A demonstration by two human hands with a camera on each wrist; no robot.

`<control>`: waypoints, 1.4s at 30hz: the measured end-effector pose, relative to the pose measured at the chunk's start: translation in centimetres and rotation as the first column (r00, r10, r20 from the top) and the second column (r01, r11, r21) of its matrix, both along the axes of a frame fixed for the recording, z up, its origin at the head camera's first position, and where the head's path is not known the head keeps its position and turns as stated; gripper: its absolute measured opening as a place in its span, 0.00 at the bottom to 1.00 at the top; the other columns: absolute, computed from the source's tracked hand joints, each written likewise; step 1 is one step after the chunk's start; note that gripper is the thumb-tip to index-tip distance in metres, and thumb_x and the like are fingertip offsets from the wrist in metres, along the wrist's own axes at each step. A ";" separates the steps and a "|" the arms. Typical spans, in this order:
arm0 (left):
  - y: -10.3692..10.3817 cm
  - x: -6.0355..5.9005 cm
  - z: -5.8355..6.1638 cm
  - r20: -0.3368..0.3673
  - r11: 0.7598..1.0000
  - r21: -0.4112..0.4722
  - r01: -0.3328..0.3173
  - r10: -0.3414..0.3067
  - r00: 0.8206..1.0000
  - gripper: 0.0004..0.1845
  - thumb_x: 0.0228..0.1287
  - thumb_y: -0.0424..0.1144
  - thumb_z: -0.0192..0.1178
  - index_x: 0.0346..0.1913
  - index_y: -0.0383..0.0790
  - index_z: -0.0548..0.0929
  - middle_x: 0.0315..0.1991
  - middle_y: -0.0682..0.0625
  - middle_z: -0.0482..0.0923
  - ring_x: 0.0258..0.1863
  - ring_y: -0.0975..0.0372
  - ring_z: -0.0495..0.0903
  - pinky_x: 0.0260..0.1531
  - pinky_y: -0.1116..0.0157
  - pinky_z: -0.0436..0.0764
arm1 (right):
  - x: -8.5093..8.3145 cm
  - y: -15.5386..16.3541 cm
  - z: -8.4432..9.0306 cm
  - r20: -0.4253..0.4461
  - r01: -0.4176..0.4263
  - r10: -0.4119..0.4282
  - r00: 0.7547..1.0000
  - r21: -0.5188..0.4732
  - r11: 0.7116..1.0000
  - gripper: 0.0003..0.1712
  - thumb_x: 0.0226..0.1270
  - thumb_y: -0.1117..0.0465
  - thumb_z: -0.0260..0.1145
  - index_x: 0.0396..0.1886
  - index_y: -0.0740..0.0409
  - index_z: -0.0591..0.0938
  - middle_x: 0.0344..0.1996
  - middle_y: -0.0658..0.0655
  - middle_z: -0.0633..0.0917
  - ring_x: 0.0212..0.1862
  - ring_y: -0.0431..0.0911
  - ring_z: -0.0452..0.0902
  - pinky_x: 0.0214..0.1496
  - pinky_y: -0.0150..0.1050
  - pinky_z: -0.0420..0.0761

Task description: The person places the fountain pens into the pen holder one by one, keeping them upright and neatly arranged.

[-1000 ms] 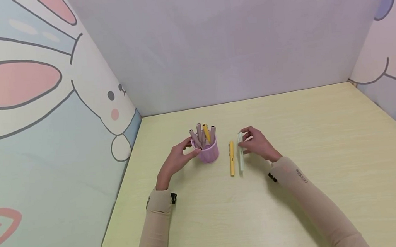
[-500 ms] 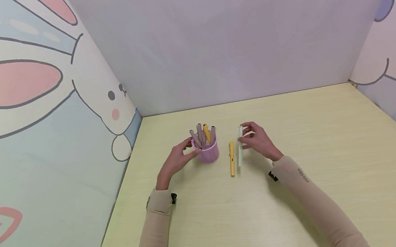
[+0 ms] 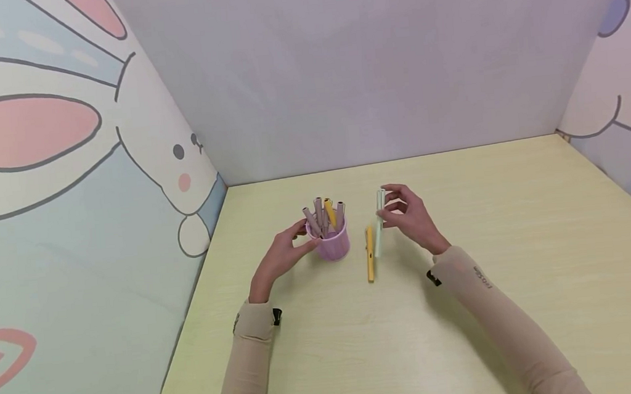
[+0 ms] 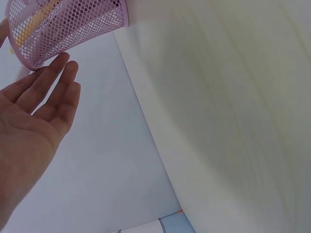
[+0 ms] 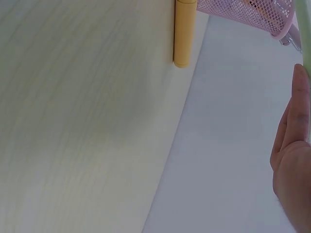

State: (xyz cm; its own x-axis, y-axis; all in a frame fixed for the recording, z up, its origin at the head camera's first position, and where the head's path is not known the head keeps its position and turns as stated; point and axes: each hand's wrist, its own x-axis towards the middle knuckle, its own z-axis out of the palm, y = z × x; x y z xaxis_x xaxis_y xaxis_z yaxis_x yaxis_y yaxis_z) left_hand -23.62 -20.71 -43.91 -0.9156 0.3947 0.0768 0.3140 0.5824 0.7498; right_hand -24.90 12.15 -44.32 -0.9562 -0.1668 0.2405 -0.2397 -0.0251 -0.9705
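My left hand [image 3: 282,255] holds the pink mesh pen holder [image 3: 335,248] at its rim, thumb at the front and fingers round the left side. In the left wrist view, the fingertips touch the mesh rim. Several greyish-mauve pens [image 3: 319,209] and one yellow pen [image 3: 329,211] stand in the holder. Between finger and thumb my right hand [image 3: 413,221] pinches a pale mint pen [image 3: 378,240], raised off the table and slightly tilted. Just left of its lower end, another yellow pen [image 3: 370,254] lies on the table, also seen in the right wrist view.
The pale wood table [image 3: 328,357] meets a plain light back wall [image 3: 372,75]. A panel with a cartoon rabbit [image 3: 169,171] borders the left, and another cartoon panel [image 3: 618,86] the right.
The right hand has lifted the mint pen and moved it away from me, its lower end swinging left toward the yellow pen. The left hand and pen holder have stayed in place.
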 end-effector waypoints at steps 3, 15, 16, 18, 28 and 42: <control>0.0 0.1 0.1 0.012 1.000 -0.006 -0.007 0.007 1.000 0.39 0.74 0.52 0.64 0.79 0.36 0.65 0.65 0.39 0.77 0.66 0.47 0.74 0.67 0.43 0.69 | 0.0 -0.2 0.2 -0.043 -0.004 0.003 0.999 -0.020 1.000 0.34 0.69 0.75 0.67 0.72 0.69 0.68 0.48 0.63 0.75 0.44 0.44 0.80 0.39 0.40 0.88; 0.0 0.2 0.2 0.009 1.000 -0.007 -0.009 0.009 1.000 0.38 0.74 0.50 0.64 0.79 0.36 0.64 0.65 0.39 0.77 0.66 0.48 0.74 0.67 0.44 0.69 | -0.3 -1.4 0.9 -0.202 -0.014 0.000 0.979 -0.066 0.998 0.33 0.65 0.81 0.66 0.70 0.69 0.71 0.49 0.66 0.77 0.43 0.41 0.80 0.36 0.38 0.87; 0.0 0.2 0.2 0.007 1.000 -0.009 -0.010 0.010 1.000 0.38 0.74 0.50 0.64 0.79 0.36 0.65 0.65 0.39 0.77 0.66 0.48 0.74 0.67 0.44 0.69 | -0.3 -1.5 1.0 -0.209 -0.017 0.003 0.978 -0.066 0.998 0.33 0.65 0.81 0.66 0.70 0.69 0.71 0.50 0.66 0.76 0.43 0.41 0.80 0.36 0.38 0.87; 0.0 0.3 0.2 0.002 1.000 -0.015 -0.012 0.012 1.000 0.38 0.74 0.49 0.64 0.79 0.36 0.65 0.65 0.38 0.77 0.66 0.47 0.74 0.66 0.44 0.70 | -0.3 -1.7 1.0 -0.221 -0.022 0.007 0.975 -0.065 0.998 0.33 0.65 0.81 0.66 0.70 0.70 0.70 0.50 0.66 0.76 0.43 0.41 0.80 0.36 0.38 0.87; -0.1 0.3 0.2 -0.004 1.000 -0.012 -0.013 0.013 1.000 0.38 0.74 0.49 0.65 0.78 0.36 0.65 0.65 0.39 0.78 0.66 0.47 0.74 0.66 0.44 0.70 | -0.2 -2.7 2.1 -0.256 -0.046 0.031 0.966 -0.055 0.997 0.34 0.64 0.84 0.64 0.70 0.75 0.67 0.52 0.76 0.74 0.45 0.45 0.80 0.38 0.35 0.87; -0.2 0.2 0.2 -0.005 1.000 -0.020 -0.012 0.012 1.000 0.37 0.74 0.48 0.65 0.78 0.36 0.66 0.65 0.40 0.78 0.66 0.49 0.75 0.67 0.47 0.70 | 0.8 -4.2 4.2 -0.324 -0.023 0.006 0.946 -0.047 0.999 0.33 0.65 0.83 0.65 0.70 0.74 0.69 0.53 0.73 0.75 0.46 0.49 0.79 0.41 0.34 0.86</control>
